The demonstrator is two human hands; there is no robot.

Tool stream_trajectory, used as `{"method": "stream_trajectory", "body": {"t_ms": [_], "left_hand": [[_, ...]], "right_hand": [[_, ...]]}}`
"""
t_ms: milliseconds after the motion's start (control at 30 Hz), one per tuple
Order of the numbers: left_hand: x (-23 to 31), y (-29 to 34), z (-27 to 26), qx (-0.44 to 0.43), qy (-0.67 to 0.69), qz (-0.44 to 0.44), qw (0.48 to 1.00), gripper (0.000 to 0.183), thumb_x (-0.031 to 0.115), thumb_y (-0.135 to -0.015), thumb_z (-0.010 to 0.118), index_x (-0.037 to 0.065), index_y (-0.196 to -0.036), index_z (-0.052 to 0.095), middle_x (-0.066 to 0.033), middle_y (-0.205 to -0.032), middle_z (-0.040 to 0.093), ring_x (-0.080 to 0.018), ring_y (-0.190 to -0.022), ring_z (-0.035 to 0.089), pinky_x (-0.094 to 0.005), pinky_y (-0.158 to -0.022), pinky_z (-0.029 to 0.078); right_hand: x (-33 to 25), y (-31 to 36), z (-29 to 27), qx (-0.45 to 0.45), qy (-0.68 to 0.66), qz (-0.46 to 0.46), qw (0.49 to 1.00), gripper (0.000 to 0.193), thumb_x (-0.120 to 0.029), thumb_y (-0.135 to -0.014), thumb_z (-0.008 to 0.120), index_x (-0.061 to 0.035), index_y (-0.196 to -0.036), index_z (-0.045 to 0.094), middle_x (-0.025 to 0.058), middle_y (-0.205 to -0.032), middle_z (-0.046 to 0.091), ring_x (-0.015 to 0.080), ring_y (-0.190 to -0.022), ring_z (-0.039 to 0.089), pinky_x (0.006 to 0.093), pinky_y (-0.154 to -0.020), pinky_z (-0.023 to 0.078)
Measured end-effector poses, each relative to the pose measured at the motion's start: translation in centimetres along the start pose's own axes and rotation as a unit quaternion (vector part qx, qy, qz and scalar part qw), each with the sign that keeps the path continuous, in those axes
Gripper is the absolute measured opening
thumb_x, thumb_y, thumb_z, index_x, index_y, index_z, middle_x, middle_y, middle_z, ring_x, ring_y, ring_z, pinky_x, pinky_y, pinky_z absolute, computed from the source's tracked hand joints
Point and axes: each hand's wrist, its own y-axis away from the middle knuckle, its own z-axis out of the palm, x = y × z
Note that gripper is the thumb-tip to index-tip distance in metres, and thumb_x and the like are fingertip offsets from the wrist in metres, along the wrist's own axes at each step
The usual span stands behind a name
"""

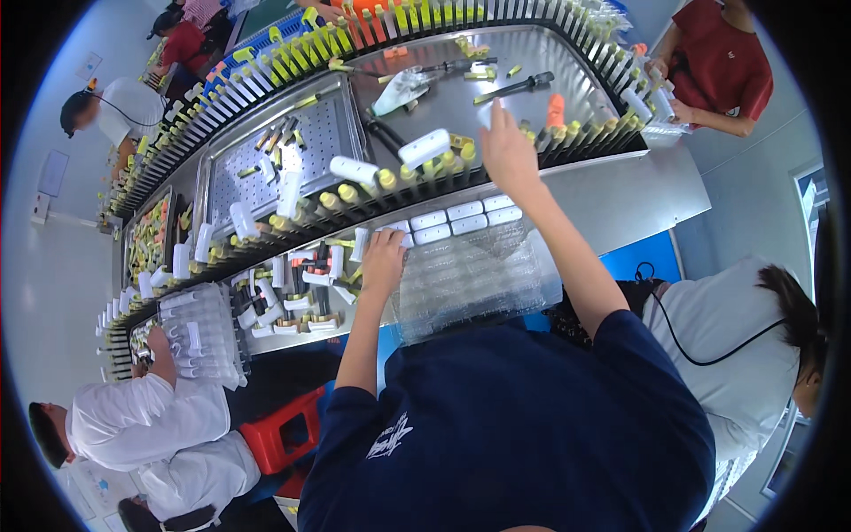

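My left hand (384,262) rests at the left end of a double row of white oval-ended plastic pieces (432,234), its fingertips touching the leftmost one. These pieces lie along the far edge of a clear ribbed plastic tray (461,275) in front of me. My right hand (511,155) reaches over the near rack of black pegs, index finger stretched out and no object visible in it. Just beyond its fingertip lies a black-handled tool (528,84) on the metal table. Yellow-tipped parts (468,152) stand on pegs left of that hand.
Black peg racks with yellow and white parts curve around the metal worktop (567,66). A white glove (403,91) and a perforated tray (328,133) lie inside. Loose white-headed parts (292,288) pile up left of my left arm. People work on several sides; a red stool (284,430) stands lower left.
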Motion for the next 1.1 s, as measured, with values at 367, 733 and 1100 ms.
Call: {"method": "stream_trajectory", "body": {"t_ms": [367, 733, 1100], "left_hand": [[-0.1, -0.7, -0.9, -0.013, -0.172, 0.136, 0.976, 0.036, 0.008, -0.088, 0.068, 0.002, -0.122, 0.061, -0.0156, -0.118, 0.064, -0.0339, -0.113, 0.062, -0.0462, -0.099, 0.049], [18.0, -7.6, -12.9, 0.122, 0.258, -0.001, 0.959, 0.035, 0.009, -0.110, 0.054, -0.007, -0.142, 0.048, -0.0273, -0.126, 0.057, -0.0473, -0.113, 0.061, -0.0516, -0.097, 0.050], [12.0, -8.8, -14.8, 0.268, 0.195, -0.157, 0.930, 0.036, 0.015, -0.112, 0.050, -0.008, -0.139, 0.051, -0.0368, -0.116, 0.069, -0.0543, -0.108, 0.067, -0.0560, -0.093, 0.052]], "right_hand": [[6.1, 16.8, 4.6, -0.111, 0.048, 0.037, 0.992, 0.036, -0.007, -0.092, 0.072, -0.0066, -0.128, 0.067, 0.0139, -0.124, 0.067, 0.0384, -0.115, 0.063, 0.0520, -0.098, 0.052], [8.7, 14.5, 5.7, -0.243, 0.160, -0.090, 0.953, 0.032, -0.015, -0.088, 0.076, -0.0097, -0.118, 0.070, 0.0079, -0.122, 0.066, 0.0284, -0.121, 0.062, 0.0456, -0.099, 0.052], [8.2, 13.8, 6.1, -0.272, 0.217, -0.178, 0.920, 0.023, -0.014, -0.094, 0.067, -0.0063, -0.116, 0.067, 0.0096, -0.116, 0.066, 0.0286, -0.118, 0.063, 0.0455, -0.101, 0.051]]}}
